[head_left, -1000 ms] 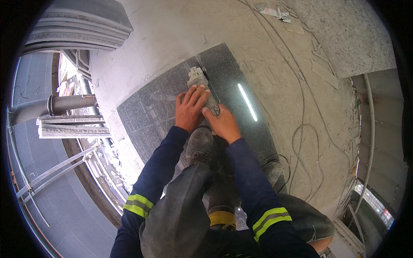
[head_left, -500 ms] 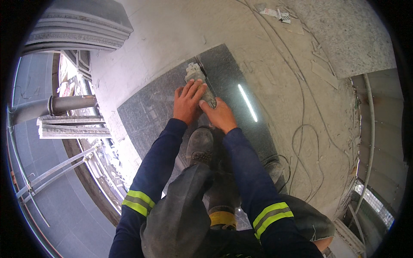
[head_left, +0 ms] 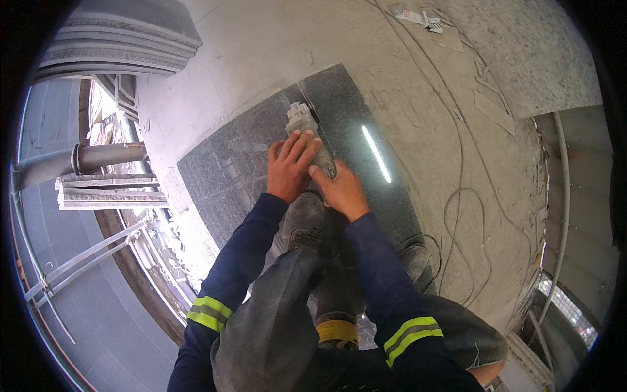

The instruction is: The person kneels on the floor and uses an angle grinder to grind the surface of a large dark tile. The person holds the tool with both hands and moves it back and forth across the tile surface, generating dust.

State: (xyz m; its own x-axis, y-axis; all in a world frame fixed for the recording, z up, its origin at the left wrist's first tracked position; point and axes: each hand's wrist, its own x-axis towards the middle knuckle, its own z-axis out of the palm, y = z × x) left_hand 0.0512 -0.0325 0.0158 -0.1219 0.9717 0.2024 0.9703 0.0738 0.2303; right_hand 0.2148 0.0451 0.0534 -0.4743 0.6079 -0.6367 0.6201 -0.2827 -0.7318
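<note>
A dust-covered angle grinder (head_left: pixel 300 117) rests on a dark polished stone slab (head_left: pixel 228 147), its head pointing away from me. My left hand (head_left: pixel 291 163) lies over the grinder's body from the left, fingers wrapped across its top. Round the rear end of the grinder is my right hand (head_left: pixel 343 187), the thumb along its near side. A thin dark line (head_left: pixel 302 88) runs along the slab beyond the grinder's head, towards the far edge. The grinder's disc is not clearly visible. My shoe (head_left: pixel 304 219) stands on the slab just below my hands.
Stacked stone slabs (head_left: pixel 124 39) are at the far left, with a smaller stack (head_left: pixel 111 193) below them by a thick pipe (head_left: pixel 114 155). A cable (head_left: pixel 460 144) loops over the dusty floor on the right. Metal railing (head_left: pixel 85 261) runs along the left edge.
The grinder and both hands have moved a little towards me and slightly right along the slab. My grip looks the same.
</note>
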